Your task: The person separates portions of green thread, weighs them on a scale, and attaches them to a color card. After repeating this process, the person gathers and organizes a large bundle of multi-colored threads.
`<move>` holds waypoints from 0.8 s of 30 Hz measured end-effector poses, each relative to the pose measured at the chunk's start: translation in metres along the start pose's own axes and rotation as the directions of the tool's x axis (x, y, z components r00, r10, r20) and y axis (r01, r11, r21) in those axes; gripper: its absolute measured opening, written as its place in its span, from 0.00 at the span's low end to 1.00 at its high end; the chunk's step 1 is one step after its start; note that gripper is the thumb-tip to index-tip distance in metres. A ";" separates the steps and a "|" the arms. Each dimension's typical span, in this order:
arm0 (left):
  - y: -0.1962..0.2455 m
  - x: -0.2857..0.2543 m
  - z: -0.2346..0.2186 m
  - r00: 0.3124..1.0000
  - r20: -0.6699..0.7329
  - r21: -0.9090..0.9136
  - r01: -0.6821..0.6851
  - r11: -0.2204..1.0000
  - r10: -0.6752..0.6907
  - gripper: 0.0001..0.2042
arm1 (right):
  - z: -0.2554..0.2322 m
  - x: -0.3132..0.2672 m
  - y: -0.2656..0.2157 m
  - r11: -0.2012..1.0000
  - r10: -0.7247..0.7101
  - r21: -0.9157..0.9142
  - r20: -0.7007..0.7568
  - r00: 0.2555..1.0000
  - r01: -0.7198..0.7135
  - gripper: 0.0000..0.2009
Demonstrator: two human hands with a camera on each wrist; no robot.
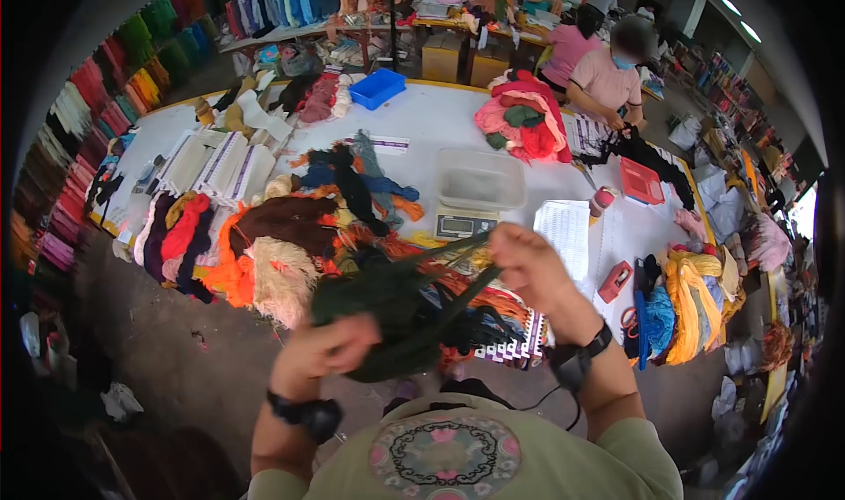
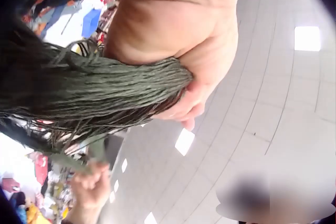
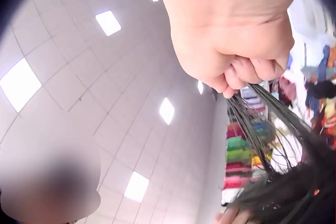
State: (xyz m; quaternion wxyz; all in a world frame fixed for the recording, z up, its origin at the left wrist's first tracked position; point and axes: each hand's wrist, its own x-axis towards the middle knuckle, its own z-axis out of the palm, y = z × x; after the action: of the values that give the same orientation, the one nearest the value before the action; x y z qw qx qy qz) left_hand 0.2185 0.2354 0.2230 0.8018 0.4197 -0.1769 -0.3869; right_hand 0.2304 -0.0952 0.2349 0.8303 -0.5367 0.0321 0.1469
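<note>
A dark green skein of yarn (image 1: 387, 311) hangs between my two hands, in front of my body and over the table's near edge. My left hand (image 1: 345, 343) grips its thick end; in the left wrist view the strands (image 2: 121, 85) loop through the crook of the thumb and fingers. Farther right and higher, my right hand (image 1: 525, 261) holds a thin part of the same skein in a curled fist. Two taut bands of strands (image 3: 281, 108) run down from that fist toward the bulk in the right wrist view.
A digital scale (image 1: 456, 225) bearing a clear plastic tub (image 1: 480, 180) stands mid-table. Heaps of coloured yarn (image 1: 290, 227) lie left, yellow skeins (image 1: 691, 297) right. A blue tray (image 1: 377, 88), a red tray (image 1: 641, 180) and scissors (image 1: 629, 322) are also there. Another person (image 1: 607, 86) works across the table.
</note>
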 end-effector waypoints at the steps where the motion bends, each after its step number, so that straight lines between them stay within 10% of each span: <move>1: -0.015 -0.027 -0.041 0.999 -0.035 -0.399 0.018 0.917 -0.035 0.17 | -0.032 -0.001 -0.004 0.996 -0.016 0.085 -0.036 0.999 0.019 0.04; 3: -0.003 -0.044 -0.043 0.981 -0.117 -0.452 -0.190 0.871 0.154 0.15 | -0.057 -0.010 -0.011 0.996 0.005 0.085 -0.236 0.972 0.016 0.03; 4: 0.032 -0.069 -0.045 0.862 -0.365 -0.405 -0.487 0.774 0.351 0.14 | -0.112 -0.013 -0.014 0.988 -0.012 0.136 -0.413 0.911 0.074 0.05; 11: 0.076 -0.195 -0.148 0.610 -0.614 -0.237 -0.748 0.620 0.501 0.13 | -0.321 -0.050 -0.018 0.985 0.043 0.117 -0.880 0.474 0.127 0.09; 18: 0.112 -0.306 -0.271 0.388 -0.778 0.013 -0.776 0.630 0.495 0.13 | -0.380 -0.052 -0.033 0.999 -0.013 0.000 -0.912 0.409 0.032 0.10; 22: 0.122 -0.296 -0.262 0.086 -0.806 0.380 -0.684 0.623 0.586 0.14 | -0.403 -0.046 -0.042 0.990 -0.131 -0.104 -0.932 0.338 0.095 0.09; 24: 0.124 -0.305 -0.259 0.034 -0.829 0.387 -0.685 0.618 0.558 0.15 | -0.492 -0.059 -0.038 0.855 -0.461 -0.519 -0.783 0.418 -0.028 0.08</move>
State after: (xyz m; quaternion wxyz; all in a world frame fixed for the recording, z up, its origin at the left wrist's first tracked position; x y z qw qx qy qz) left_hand 0.2402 0.6516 0.1847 0.8629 0.3875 0.1495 0.2879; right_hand 0.2361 -0.5656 0.0734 0.5489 -0.7096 0.3535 -0.2652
